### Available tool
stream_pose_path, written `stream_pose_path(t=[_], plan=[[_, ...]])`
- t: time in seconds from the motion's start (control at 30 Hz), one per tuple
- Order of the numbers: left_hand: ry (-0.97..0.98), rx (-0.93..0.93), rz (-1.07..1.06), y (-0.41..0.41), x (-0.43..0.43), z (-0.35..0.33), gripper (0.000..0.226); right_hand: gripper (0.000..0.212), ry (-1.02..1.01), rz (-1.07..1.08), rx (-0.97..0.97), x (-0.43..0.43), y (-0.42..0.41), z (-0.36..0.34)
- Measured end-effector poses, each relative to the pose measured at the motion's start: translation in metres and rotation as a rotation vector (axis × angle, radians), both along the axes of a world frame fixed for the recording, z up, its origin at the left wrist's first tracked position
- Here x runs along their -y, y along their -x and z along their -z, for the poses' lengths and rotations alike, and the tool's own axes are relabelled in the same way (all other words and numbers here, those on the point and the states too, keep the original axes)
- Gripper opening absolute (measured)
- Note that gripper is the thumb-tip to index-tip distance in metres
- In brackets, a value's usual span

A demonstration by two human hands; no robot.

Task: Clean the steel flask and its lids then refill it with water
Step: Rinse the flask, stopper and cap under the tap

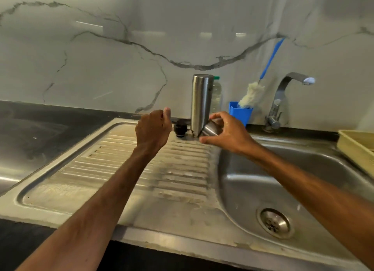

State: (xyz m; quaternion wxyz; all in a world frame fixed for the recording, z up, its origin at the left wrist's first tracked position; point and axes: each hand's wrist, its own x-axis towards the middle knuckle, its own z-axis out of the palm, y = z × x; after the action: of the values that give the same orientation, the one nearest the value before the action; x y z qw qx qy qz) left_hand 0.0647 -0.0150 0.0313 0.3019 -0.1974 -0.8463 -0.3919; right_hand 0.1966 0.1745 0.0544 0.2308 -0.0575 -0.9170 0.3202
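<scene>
The steel flask (201, 103) stands upside down at the back of the ribbed drainboard (125, 169), mouth on the steel. Just left of it sits the black inner stopper lid (180, 130). My right hand (226, 132) holds the steel cup lid (210, 128), tilted, against the flask's base on its right side. My left hand (153, 129) hovers left of the stopper with fingers curled, thumb up, holding nothing that I can see.
The sink basin (303, 169) with its drain (274, 223) lies to the right, the tap (283, 101) behind it. A blue holder (239, 113) with a bottle brush (252, 92) stands by the wall. A plastic bottle (216, 95) is behind the flask, a yellow tray (358, 147) at right.
</scene>
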Motion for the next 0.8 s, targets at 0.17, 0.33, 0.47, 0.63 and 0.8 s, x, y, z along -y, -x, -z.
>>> stream_pose_path(t=[0.17,0.33,0.47,0.63,0.8], plan=[[0.200,-0.136,0.211,-0.048,-0.056,0.006,0.054,0.058,0.044,0.218,0.051,-0.079,-0.061,0.031],[0.305,-0.196,0.355,-0.087,-0.126,0.011,0.037,0.066,0.290,0.344,0.046,-0.138,-0.090,0.061],[0.353,-0.086,0.413,-0.101,-0.194,0.002,0.029,0.069,0.366,0.399,0.003,-0.162,-0.095,0.071],[0.356,0.110,0.464,-0.101,-0.274,-0.023,0.034,0.054,0.324,0.443,0.022,-0.170,-0.105,0.081],[0.396,0.111,0.432,-0.089,-0.325,-0.034,0.039,0.042,0.380,0.415,0.005,-0.179,-0.110,0.083]])
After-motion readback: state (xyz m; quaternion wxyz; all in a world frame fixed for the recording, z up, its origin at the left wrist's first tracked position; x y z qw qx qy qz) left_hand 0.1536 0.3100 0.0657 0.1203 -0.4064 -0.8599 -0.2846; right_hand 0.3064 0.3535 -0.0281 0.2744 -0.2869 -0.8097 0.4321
